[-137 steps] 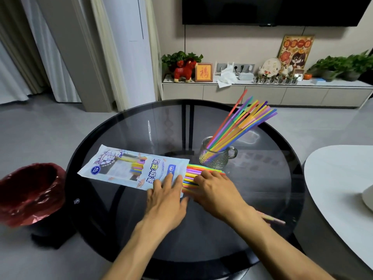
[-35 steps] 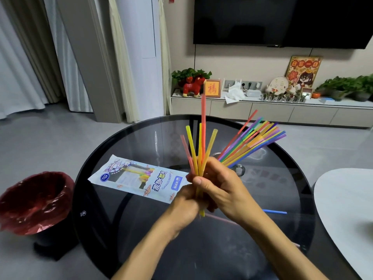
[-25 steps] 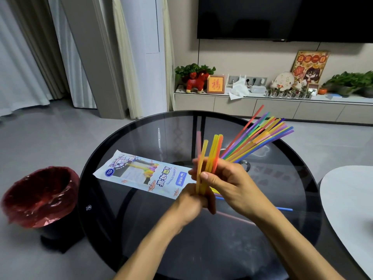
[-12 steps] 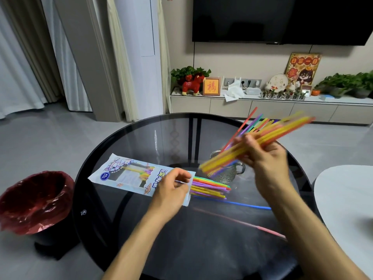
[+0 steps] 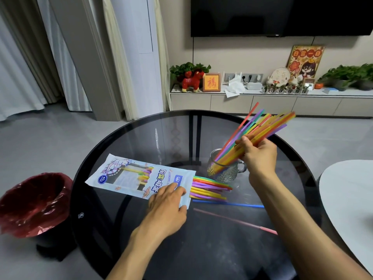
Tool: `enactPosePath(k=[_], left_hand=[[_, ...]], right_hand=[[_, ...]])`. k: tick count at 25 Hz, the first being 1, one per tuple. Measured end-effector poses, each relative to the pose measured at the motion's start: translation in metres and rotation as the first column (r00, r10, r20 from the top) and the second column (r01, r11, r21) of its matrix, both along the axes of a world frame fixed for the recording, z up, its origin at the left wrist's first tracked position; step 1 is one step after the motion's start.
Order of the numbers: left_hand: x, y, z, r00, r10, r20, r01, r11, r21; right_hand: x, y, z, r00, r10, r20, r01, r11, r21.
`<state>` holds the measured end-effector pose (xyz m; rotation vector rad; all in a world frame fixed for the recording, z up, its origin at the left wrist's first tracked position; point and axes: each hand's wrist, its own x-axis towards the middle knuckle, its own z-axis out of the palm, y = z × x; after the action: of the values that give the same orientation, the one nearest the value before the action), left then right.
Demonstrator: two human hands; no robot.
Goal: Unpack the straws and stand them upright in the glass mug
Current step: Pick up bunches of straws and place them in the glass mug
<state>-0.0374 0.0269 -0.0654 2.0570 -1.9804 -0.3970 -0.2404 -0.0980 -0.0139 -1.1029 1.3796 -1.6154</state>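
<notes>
— Glass, dark and round: that's the counter (image 5: 125, 150), and most of the task's things sit on it.

— Where are the straws?

— In three places. One bunch (image 5: 260, 128) leans to the right in the glass mug (image 5: 226, 170), lower ends inside, tops fanned out well above the rim. A second lot (image 5: 210, 190) sticks out of the open end of the packet (image 5: 129, 176), lying flat, just in front of the mug. Two strays lie loose nearer the person: a blue straw (image 5: 228, 204) and a pink straw (image 5: 238, 220).

— And the hands?

— Well apart. The right hand (image 5: 259, 153) is up beside the mug, fingers curled round the leaning bunch partway along its length. The left hand (image 5: 167, 207) lies on the packet's open end, fingers fairly straight, pressing it to the counter; the thumb rests at the packet's near corner.

— Is the packet lying flat?

— Yes, lengthwise across the counter, printed side up, with more straws visible through its clear window.

— Anything beyond the counter?

— A bin with a red liner (image 5: 30, 201) on the floor to the left, a white tabletop (image 5: 347, 190) at the right edge, and a low cabinet (image 5: 262, 102) against the far wall under a dark television (image 5: 282, 15).
</notes>
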Motion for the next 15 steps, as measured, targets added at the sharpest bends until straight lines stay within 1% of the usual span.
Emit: enactPosePath(k=[1, 2, 3, 4, 5, 6, 7, 8, 9, 10, 12, 13, 14, 15], left_hand=[[0.001, 0.001, 0.001, 1.000, -0.010, 0.003, 0.010, 1.000, 0.011], [0.002, 0.003, 0.001, 1.000, -0.021, 0.007, 0.020, 0.999, 0.026], [0.002, 0.004, 0.002, 1.000, -0.029, 0.012, 0.028, 0.999, 0.039], [0.003, 0.005, 0.003, 0.999, -0.034, 0.013, 0.033, 0.999, 0.043], [0.005, 0.006, 0.005, 0.999, -0.040, 0.015, 0.039, 0.998, 0.044], [0.006, 0.007, 0.006, 0.999, -0.048, 0.016, 0.048, 0.998, 0.046], [0.007, 0.007, 0.007, 0.998, -0.057, 0.017, 0.056, 0.997, 0.050], [0.008, 0.008, 0.008, 0.998, -0.061, 0.016, 0.061, 0.997, 0.052], [0.009, 0.007, 0.009, 0.998, -0.063, 0.019, 0.062, 0.996, 0.058], [0.009, 0.007, 0.010, 0.998, -0.063, 0.025, 0.062, 0.996, 0.067], [0.009, 0.006, 0.011, 0.997, -0.062, 0.043, 0.058, 0.995, 0.076], [0.009, 0.005, 0.010, 0.997, -0.060, 0.051, 0.056, 0.996, 0.075], [0.008, 0.005, 0.009, 0.997, -0.057, 0.056, 0.053, 0.996, 0.074], [0.007, 0.006, 0.008, 0.997, -0.055, 0.058, 0.051, 0.996, 0.074]], right_hand=[[0.003, -0.001, -0.002, 0.999, 0.021, -0.029, -0.020, 0.999, 0.030], [0.005, -0.001, -0.004, 0.995, 0.031, -0.095, -0.026, 0.998, 0.049], [0.006, -0.002, -0.006, 0.980, 0.033, -0.197, -0.024, 0.999, 0.046], [0.005, -0.002, -0.005, 0.944, 0.033, -0.330, -0.021, 0.999, 0.040], [0.003, -0.001, -0.004, 0.881, 0.027, -0.473, -0.007, 0.999, 0.043], [-0.001, 0.002, 0.000, 0.787, 0.007, -0.616, 0.030, 0.998, 0.050], [-0.006, 0.005, 0.003, 0.683, -0.012, -0.731, 0.070, 0.996, 0.049], [-0.011, 0.009, 0.006, 0.600, -0.015, -0.800, 0.095, 0.994, 0.053], [-0.018, 0.011, 0.007, 0.540, 0.019, -0.841, 0.102, 0.991, 0.088], [-0.025, 0.017, 0.010, 0.516, 0.090, -0.852, 0.087, 0.984, 0.157], [-0.039, 0.029, 0.014, 0.515, 0.333, -0.790, -0.013, 0.925, 0.381], [-0.046, 0.036, 0.015, 0.491, 0.446, -0.748, -0.072, 0.877, 0.475], [-0.052, 0.042, 0.015, 0.433, 0.533, -0.727, -0.127, 0.834, 0.537], [-0.056, 0.049, 0.015, 0.330, 0.594, -0.734, -0.171, 0.802, 0.572]])
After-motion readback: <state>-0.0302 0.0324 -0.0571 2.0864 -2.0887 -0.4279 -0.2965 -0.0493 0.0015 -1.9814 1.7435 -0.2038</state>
